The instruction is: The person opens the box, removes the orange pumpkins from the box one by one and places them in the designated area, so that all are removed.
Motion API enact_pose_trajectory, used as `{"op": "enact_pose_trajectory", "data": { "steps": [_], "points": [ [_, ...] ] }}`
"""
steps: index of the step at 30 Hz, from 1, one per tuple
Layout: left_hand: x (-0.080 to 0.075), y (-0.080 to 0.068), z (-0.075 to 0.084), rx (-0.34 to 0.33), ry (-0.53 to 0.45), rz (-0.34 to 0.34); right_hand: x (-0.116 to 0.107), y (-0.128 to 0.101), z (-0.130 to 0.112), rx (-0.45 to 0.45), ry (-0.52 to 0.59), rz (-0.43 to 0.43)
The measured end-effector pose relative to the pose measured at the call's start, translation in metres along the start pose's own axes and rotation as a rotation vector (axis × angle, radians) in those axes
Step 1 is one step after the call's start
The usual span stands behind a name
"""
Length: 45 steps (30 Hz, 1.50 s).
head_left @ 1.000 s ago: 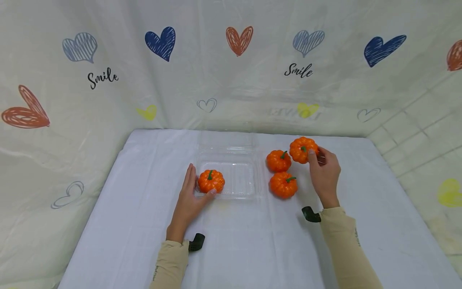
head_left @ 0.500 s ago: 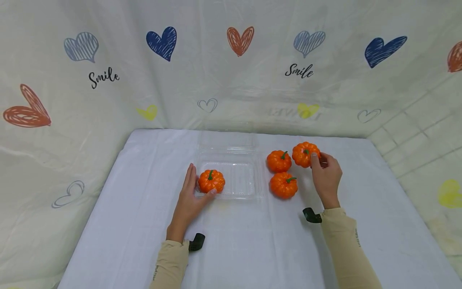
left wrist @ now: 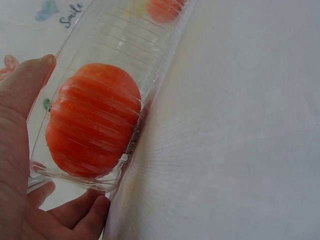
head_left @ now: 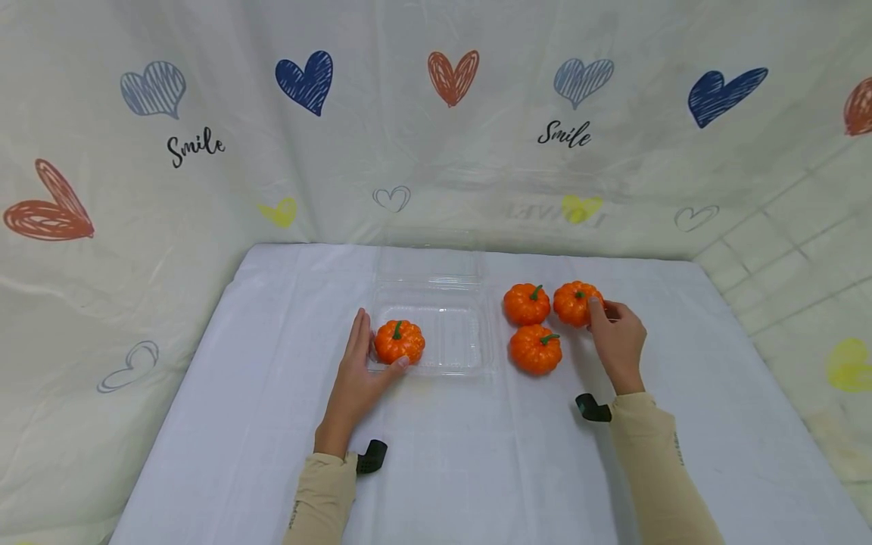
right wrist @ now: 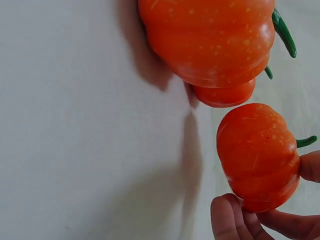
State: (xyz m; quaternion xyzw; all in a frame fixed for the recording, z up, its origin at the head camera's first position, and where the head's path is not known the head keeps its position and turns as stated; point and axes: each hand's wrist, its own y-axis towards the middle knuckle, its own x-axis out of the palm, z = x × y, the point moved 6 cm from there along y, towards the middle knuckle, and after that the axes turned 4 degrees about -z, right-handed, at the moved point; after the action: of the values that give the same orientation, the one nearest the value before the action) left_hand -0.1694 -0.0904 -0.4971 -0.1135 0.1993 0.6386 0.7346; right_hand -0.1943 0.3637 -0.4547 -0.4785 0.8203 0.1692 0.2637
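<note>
right hand (head_left: 616, 342) pinching far pumpkin (head_left: 576, 303) at 3 o'clock of tray (head_left: 470, 333); left hand (head_left: 359, 371) spread flat against tray. risk: slipping, knocking neighbouring pumpkin (head_left: 527, 303).

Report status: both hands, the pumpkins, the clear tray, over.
Left hand steadies clear tray, thumb at its front edge. Right hand pinches far-right pumpkin. One pumpkin in tray; two loose. Nothing blocking.

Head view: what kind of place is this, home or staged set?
Probably a staged tabletop set, not a lived-in room. A heart-print "Smile" sheet hangs as backdrop, a plain white cloth covers the table, and the only props are four small orange pumpkins and a clear plastic box.
</note>
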Motion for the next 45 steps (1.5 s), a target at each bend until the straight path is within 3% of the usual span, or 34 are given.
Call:
{"op": "enact_pose_trajectory", "data": {
  "steps": [8, 20, 37, 45],
  "points": [
    [0.0, 0.0, -0.001, -0.002, -0.002, 0.0, 0.005, -0.002, 0.009, 0.084, -0.012, -0.096],
    [-0.001, 0.001, -0.002, 0.0, -0.009, -0.005, 0.011, 0.0, 0.017, 0.125, -0.027, -0.169],
    [-0.001, 0.0, 0.0, 0.014, -0.009, 0.0, 0.01, 0.0, 0.019, 0.121, -0.063, -0.144],
    [-0.001, 0.0, -0.001, 0.013, -0.005, -0.001, 0.009, -0.003, 0.019, 0.149, 0.005, -0.112]
  ]
}}
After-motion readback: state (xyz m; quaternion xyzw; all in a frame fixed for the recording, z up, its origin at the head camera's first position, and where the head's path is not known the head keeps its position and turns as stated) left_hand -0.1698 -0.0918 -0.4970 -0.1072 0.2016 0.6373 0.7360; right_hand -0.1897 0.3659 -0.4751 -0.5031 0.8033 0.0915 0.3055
